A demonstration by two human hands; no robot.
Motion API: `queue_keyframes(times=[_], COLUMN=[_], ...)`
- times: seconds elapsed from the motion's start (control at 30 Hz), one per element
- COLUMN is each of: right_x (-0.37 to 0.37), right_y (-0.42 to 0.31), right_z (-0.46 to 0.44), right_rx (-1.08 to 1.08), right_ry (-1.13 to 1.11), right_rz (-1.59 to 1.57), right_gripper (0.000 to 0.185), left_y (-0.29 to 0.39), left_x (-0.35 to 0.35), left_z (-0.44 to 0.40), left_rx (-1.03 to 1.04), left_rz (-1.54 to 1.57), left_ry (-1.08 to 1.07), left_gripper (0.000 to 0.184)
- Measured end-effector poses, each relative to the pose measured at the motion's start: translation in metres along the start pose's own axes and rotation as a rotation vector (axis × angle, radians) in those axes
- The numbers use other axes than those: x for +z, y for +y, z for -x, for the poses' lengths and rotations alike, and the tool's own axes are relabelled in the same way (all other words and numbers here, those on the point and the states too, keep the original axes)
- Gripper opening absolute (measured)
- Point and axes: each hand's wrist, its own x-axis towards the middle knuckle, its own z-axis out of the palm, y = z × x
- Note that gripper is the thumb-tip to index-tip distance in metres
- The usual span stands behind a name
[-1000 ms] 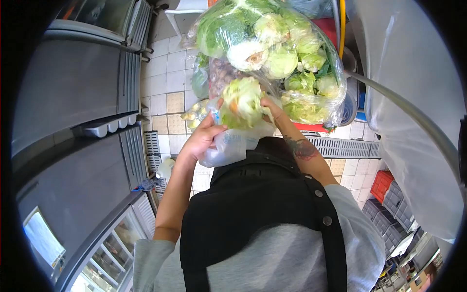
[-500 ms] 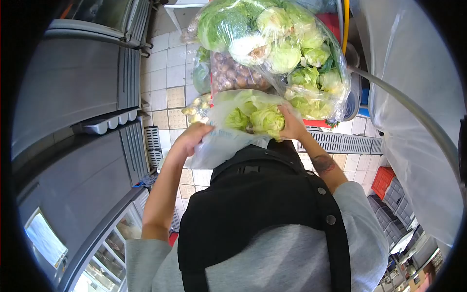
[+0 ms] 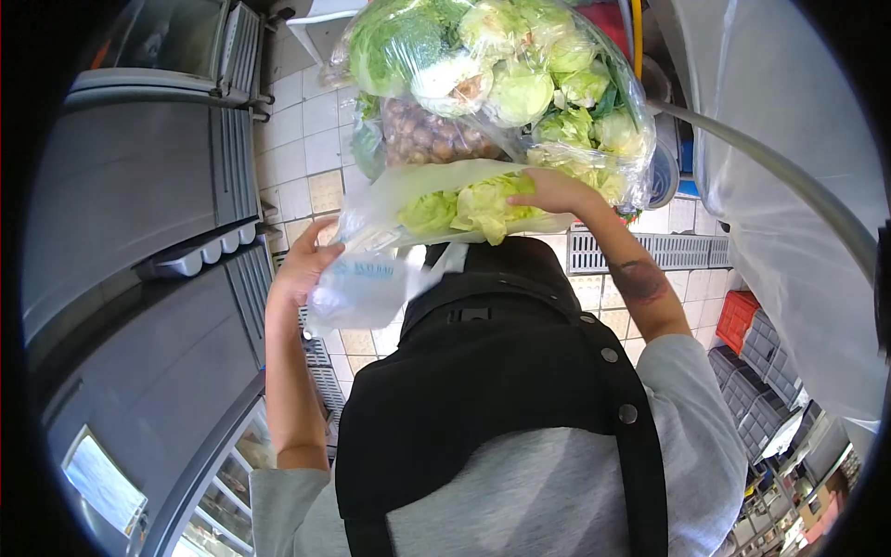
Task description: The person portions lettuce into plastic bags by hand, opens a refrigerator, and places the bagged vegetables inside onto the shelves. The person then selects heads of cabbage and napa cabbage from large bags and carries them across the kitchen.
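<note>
A translucent white plastic bag (image 3: 367, 288) with blue print is spread in front of my body. Pale green lettuce (image 3: 483, 206) shows in its opening, with more leafy lettuce beside it on the left. My left hand (image 3: 306, 263) pinches the bag's left edge between thumb and fingers. At the right end of the opening, my right hand (image 3: 554, 192) rests on the lettuce, its thumb over the leaves and its other fingers partly hidden behind the bag. Just beyond lies a large clear bag of lettuce and cabbage heads (image 3: 520, 91).
Round brown vegetables (image 3: 432, 135) in a bag lie beyond the white bag. Metal refrigerator fronts (image 3: 139, 167) line the left. A grey hose (image 3: 770, 162) curves along plastic sheeting at the right. Floor drain grating (image 3: 650, 252) and a red crate (image 3: 736, 320) are at the right.
My left hand has moved left, stretching the bag outward. The lettuce, held above the bag at first, is now inside its opening. My right hand has shifted to the bag's right end.
</note>
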Motion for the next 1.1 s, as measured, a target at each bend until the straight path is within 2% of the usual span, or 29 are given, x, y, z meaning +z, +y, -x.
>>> queue_keyframes(times=[0.03, 0.13, 0.17, 0.23, 0.27, 0.33, 0.37, 0.4, 0.43, 0.47, 0.5, 0.6, 0.63, 0.73, 0.83, 0.9, 1.0, 1.07, 1.1], right_x=[-0.012, -0.037, -0.039, -0.041, -0.043, -0.053, -0.063, -0.059, -0.048, -0.036, -0.015, 0.027, 0.028, 0.008, 0.002, 0.016, 0.050, 0.050, 0.036], right_y=[-0.011, -0.059, -0.064, -0.070, -0.069, -0.069, -0.071, -0.067, -0.057, -0.047, -0.041, -0.022, -0.018, -0.016, -0.036, -0.048, -0.061, -0.061, -0.054], right_z=[0.005, 0.041, 0.047, 0.055, 0.056, 0.056, 0.056, 0.053, 0.049, 0.043, 0.032, -0.010, -0.018, -0.024, -0.021, -0.036, -0.039, -0.029, -0.018], right_rx=[-0.010, -0.002, -0.039, -0.121, -0.130, -0.149, -0.031, -0.076, -0.118, -0.157, -0.115, -0.361, -0.530, -0.528, -0.427, -0.327, -0.228, -0.190, -0.244], right_ry=[-0.016, -0.016, -0.138, -0.393, -0.383, -0.365, -0.397, -0.260, -0.120, 0.024, 0.086, 0.114, 0.181, 0.033, 0.174, -0.015, -0.001, -0.017, -0.098], right_rz=[0.017, 0.219, 0.351, 0.610, 0.593, 0.562, 0.519, 0.441, 0.361, 0.281, 0.400, 0.457, 0.403, -0.065, -0.208, -0.031, 0.116, 0.110, 0.296], right_gripper=[0.072, 0.058, 0.054, 0.044, 0.042, 0.038, 0.043, 0.044, 0.046, 0.049, 0.052, 0.047, 0.029, 0.022, 0.028, 0.035, 0.039, 0.042, 0.043], left_y=[-0.006, 0.008, 0.016, 0.038, 0.043, 0.041, 0.040, 0.038, 0.031, 0.028, 0.025, 0.023, 0.023, 0.026, 0.023, 0.023, 0.024, 0.016, 0.014], left_x=[-0.009, -0.008, -0.013, 0.003, 0.008, 0.007, 0.008, 0.010, 0.014, 0.016, 0.018, 0.016, 0.015, 0.024, 0.049, 0.059, 0.064, 0.051, 0.045], left_z=[-0.005, 0.001, 0.007, 0.025, 0.030, 0.020, 0.016, 0.014, 0.010, 0.007, 0.005, 0.000, 0.001, 0.014, 0.020, 0.022, 0.023, 0.017, 0.018], left_rx=[-0.073, -0.138, -0.126, -0.029, 0.018, 0.090, 0.101, 0.113, 0.113, 0.108, 0.103, 0.124, 0.142, 0.227, 0.297, 0.287, 0.185, 0.224, 0.215], left_rz=[-0.281, -0.582, -0.486, -0.085, 0.116, 0.294, 0.363, 0.430, 0.448, 0.416, 0.384, 0.349, 0.333, 0.170, -0.109, -0.210, -0.197, 0.086, 0.198], left_ry=[0.044, -0.109, -0.160, -0.229, -0.259, -0.277, -0.261, -0.245, -0.135, -0.177, -0.220, -0.347, -0.369, -0.425, -0.512, -0.524, -0.465, -0.352, -0.330], left_gripper=[0.026, 0.023, 0.022, 0.023, 0.024, 0.026, 0.026, 0.026, 0.026, 0.026, 0.025, 0.029, 0.034, 0.051, 0.069, 0.076, 0.080, 0.078, 0.076])
